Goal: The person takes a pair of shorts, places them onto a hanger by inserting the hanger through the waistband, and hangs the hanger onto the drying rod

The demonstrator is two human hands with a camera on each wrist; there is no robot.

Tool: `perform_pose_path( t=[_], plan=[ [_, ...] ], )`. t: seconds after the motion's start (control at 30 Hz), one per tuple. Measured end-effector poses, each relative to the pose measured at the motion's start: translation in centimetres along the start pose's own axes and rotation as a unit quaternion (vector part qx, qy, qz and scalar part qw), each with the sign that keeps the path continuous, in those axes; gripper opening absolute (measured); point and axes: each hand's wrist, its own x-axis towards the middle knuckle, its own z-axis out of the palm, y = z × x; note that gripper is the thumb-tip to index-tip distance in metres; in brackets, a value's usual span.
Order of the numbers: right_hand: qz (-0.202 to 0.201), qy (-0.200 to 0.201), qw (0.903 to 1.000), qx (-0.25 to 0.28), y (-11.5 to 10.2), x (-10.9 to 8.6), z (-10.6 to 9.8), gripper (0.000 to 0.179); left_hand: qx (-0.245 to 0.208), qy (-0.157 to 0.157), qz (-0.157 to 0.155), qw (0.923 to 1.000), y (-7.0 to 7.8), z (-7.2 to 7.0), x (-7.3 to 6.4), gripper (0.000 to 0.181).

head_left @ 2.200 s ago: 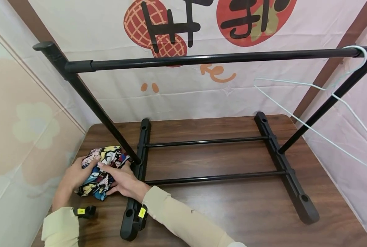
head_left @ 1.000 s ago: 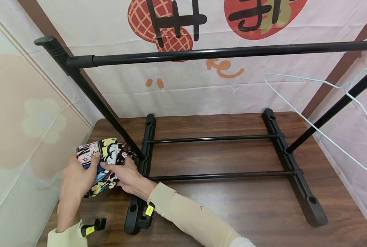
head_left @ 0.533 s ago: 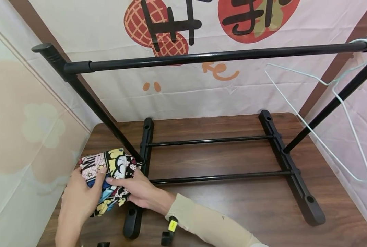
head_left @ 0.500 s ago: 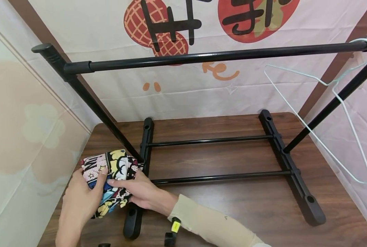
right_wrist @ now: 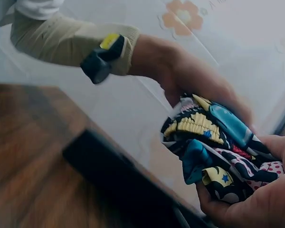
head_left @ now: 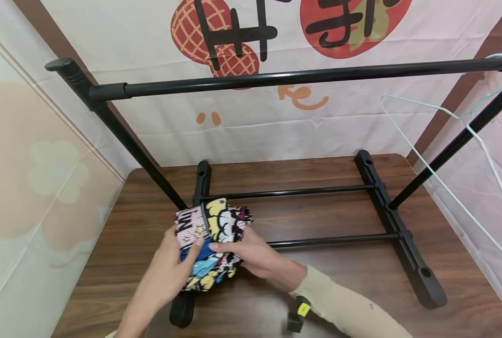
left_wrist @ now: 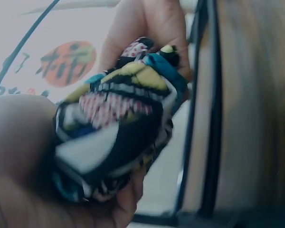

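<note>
Folded cartoon-print cloth, held in front of you over the near part of the rack's left foot; whether it touches the foot cannot be told. Your left hand grips its left side and your right hand its right, thumbs uppermost. The right wrist view shows a gathered yellow strip, perhaps elasticated. Expect the cloth to be light, soft and not fragile; its smooth face may let the folds slide on one another and open. Take hold at the two side edges, pinching all layers together between thumb and fingers, since a pinch on the top layer alone would probably unfold it. Beyond it, the front lower rail runs rightward above the wood-grain tabletop, and a pale wire hanger hangs from the top rail at its right end.
</note>
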Motion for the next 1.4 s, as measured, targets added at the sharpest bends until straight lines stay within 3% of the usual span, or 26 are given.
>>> perform_pose_path(
  t=[0.1,0.23,0.33,0.43,0.5,0.6,0.7,0.77,0.9,1.03,1.13,1.27,1.4],
  plan=[
    [-0.003,0.018,0.9996,-0.021,-0.7,-1.3,-2.4,0.056,-0.025,-0.023,0.001,0.9994,0.8,1.5,0.6,0.09],
    [-0.003,0.052,0.998,-0.036,-2.0,-2.6,-4.8,0.061,-0.053,-0.04,0.017,0.9976,1.6,2.3,1.5,0.091],
    [-0.009,0.089,0.9952,-0.038,-3.2,-3.4,-6.3,0.064,-0.052,-0.053,0.067,0.995,1.8,2.4,2.2,0.078],
    [-0.019,0.113,0.9929,-0.032,-4.3,-3.9,-7.6,0.056,-0.032,-0.054,0.125,0.9901,1.7,2.6,2.9,0.059],
    [-0.023,0.121,0.9921,-0.024,-4.9,-4.2,-8.3,0.044,-0.002,-0.032,0.167,0.9854,1.6,2.8,3.3,0.053],
    [-0.027,0.121,0.9922,-0.012,-5.7,-4.5,-9.0,0.033,0.049,0.027,0.234,0.9707,1.6,3.3,4.0,0.065],
    [-0.028,0.117,0.9926,-0.016,-6.5,-4.8,-9.4,0.035,0.074,0.075,0.293,0.9503,2.1,3.9,4.8,0.087],
    [-0.025,0.109,0.9934,-0.029,-6.9,-5.0,-9.6,0.042,0.057,0.075,0.317,0.9438,2.6,4.1,5.2,0.099],
    [-0.006,0.065,0.9958,-0.064,-7.4,-5.2,-9.7,0.055,0.009,0.021,0.326,0.9451,3.7,4.4,5.5,0.111],
    [-0.002,-0.01,0.9968,-0.079,-7.6,-5.5,-9.7,0.056,-0.045,-0.038,0.322,0.9448,4.2,4.8,5.9,0.107],
    [-0.013,-0.047,0.9965,-0.068,-7.6,-5.6,-9.9,0.065,-0.097,-0.056,0.318,0.9415,3.9,5.1,6.2,0.098],
    [-0.017,-0.051,0.9972,-0.053,-7.8,-5.8,-10.4,0.075,-0.181,-0.056,0.313,0.9307,2.8,5.3,6.8,0.087],
    [-0.017,-0.029,0.9962,-0.08,-7.9,-5.8,-10.7,0.079,-0.279,-0.05,0.299,0.9112,2.0,5.7,7.1,0.077]
  ],
)
